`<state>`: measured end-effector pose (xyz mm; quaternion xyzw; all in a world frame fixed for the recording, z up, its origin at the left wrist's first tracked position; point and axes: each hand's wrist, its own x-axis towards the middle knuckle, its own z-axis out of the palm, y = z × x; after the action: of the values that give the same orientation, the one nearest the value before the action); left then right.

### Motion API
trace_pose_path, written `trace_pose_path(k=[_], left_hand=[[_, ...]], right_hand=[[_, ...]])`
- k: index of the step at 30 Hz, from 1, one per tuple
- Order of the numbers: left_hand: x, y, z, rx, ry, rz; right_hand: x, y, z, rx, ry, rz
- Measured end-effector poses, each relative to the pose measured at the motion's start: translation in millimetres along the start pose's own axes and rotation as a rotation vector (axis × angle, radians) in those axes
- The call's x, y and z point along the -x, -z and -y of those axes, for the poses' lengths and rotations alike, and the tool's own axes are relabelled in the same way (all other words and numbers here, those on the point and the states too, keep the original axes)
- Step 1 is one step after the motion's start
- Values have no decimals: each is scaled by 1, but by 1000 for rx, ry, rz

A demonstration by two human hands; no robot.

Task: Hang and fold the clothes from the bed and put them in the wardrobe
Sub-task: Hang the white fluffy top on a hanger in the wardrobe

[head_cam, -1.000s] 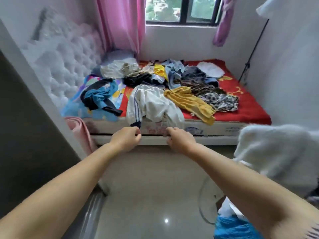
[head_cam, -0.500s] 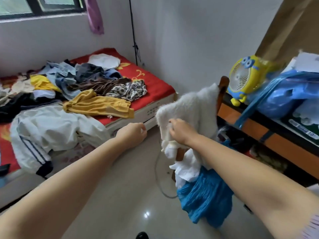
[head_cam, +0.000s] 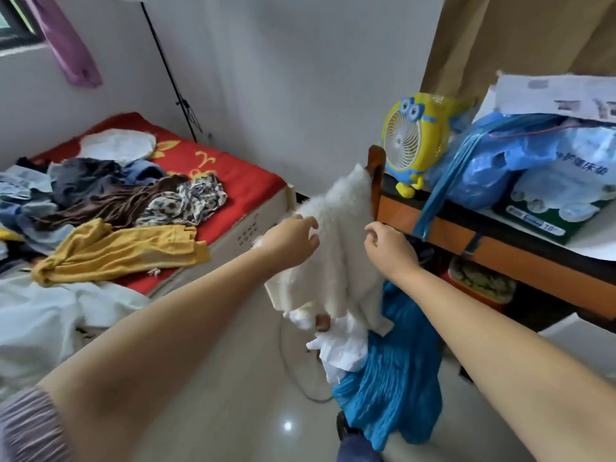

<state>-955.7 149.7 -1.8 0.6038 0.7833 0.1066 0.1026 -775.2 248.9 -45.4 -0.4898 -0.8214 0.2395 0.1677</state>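
Note:
A fluffy white sweater (head_cam: 340,235) hangs over the back of a wooden chair (head_cam: 376,161), on top of a thin white cloth (head_cam: 336,348) and a blue garment (head_cam: 393,378). My left hand (head_cam: 293,238) rests on the sweater's left edge with its fingers curled apart. My right hand (head_cam: 390,248) pinches the sweater's right edge. On the left, the bed with a red sheet (head_cam: 233,181) holds a pile of clothes: a yellow garment (head_cam: 126,248), a white jacket (head_cam: 50,311), a leopard-print piece (head_cam: 186,201) and a brown one (head_cam: 110,205).
An orange-fronted desk (head_cam: 500,255) stands right behind the chair, with a yellow cartoon fan (head_cam: 413,138) and blue plastic bags (head_cam: 500,161) on it. A cable (head_cam: 293,378) loops on the tiled floor. A thin black stand (head_cam: 180,101) leans by the wall.
My view has swung right from the bed to the chair. My left hand has come across to the sweater's left side, and my right hand has shifted to its right edge.

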Motion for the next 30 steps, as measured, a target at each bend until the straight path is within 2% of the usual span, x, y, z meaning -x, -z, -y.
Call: trace_pose_path(k=[5, 10, 12, 15, 18, 21, 26, 30], left_hand=[[-86, -11, -22, -1, 6, -54], [-170, -25, -38, 27, 153, 137], [-195, -31, -40, 127, 255, 200], [-217, -44, -41, 181, 268, 266], [-224, -55, -38, 306, 320, 197], [-223, -58, -36, 372, 331, 90], [-215, -49, -29, 514, 447, 25], [-191, -27, -29, 825, 400, -190]], right_hand=[[-57, 1, -39, -134, -44, 12], [-136, 7, -61, -255, -92, 35], [-167, 6, -62, -316, -129, 88], [-200, -3, -61, -399, -192, 200], [-215, -19, -64, -519, -262, 296], [-221, -31, -66, -561, -252, 382], [-227, -24, -50, -635, -105, 314], [-228, 4, -15, -715, 15, 244]])
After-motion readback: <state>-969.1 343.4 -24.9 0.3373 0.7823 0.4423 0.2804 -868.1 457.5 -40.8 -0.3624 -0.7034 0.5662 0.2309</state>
